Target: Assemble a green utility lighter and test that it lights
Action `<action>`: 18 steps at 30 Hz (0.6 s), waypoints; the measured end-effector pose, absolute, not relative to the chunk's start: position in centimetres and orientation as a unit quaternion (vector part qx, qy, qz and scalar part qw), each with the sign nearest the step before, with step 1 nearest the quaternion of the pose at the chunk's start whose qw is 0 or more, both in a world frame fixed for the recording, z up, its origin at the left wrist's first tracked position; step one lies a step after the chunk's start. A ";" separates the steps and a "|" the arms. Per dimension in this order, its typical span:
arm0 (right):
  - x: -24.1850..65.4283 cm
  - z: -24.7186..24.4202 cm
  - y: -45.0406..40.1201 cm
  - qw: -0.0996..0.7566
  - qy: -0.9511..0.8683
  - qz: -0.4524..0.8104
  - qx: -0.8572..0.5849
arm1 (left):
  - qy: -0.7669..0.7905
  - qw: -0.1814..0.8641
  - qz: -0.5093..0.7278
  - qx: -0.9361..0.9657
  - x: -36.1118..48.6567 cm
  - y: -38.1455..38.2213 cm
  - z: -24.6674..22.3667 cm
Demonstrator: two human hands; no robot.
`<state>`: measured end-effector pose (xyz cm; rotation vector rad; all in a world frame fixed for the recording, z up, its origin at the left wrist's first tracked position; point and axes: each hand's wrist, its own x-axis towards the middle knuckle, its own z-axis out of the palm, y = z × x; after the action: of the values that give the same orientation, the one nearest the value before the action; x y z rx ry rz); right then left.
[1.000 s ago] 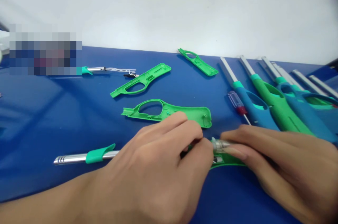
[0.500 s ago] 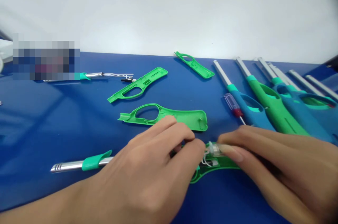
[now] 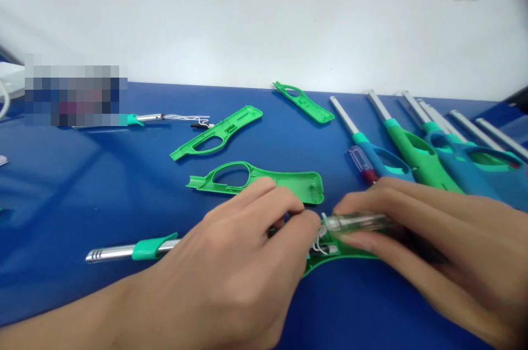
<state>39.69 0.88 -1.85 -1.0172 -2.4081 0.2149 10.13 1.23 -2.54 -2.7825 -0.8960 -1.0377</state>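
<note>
A green shell half [image 3: 355,248] lies open under both hands, with white wires [image 3: 317,241] and a small black part inside. My left hand [image 3: 231,251] is closed over its left end; what the pinched fingertips grip is hidden. From beneath this hand a metal tube [image 3: 111,252] with a teal collar [image 3: 150,248] sticks out to the left. Between thumb and fingers, my right hand [image 3: 433,245] holds a clear cylinder [image 3: 358,222] above the shell, its tip close to my left fingertips.
Green shell pieces [image 3: 289,182] [image 3: 218,132] [image 3: 305,102] lie beyond the hands. A screwdriver [image 3: 361,162] and several blue and green lighters [image 3: 424,157] are at right. A tube with wires [image 3: 150,118] lies back left on the blue table [image 3: 82,190].
The fingers of my right hand have parted somewhat, showing more of the clear cylinder. The metal tube and teal collar sit slightly higher and further right in view.
</note>
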 end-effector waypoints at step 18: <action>42.0 -3.3 1.0 0.238 -0.899 0.084 -0.357 | -0.280 -0.028 -0.327 -0.902 10.5 0.9 -1.4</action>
<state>42.04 1.03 -3.35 -0.9777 -2.4644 0.2290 10.53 0.89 -1.43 -2.8857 -0.8959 -1.0472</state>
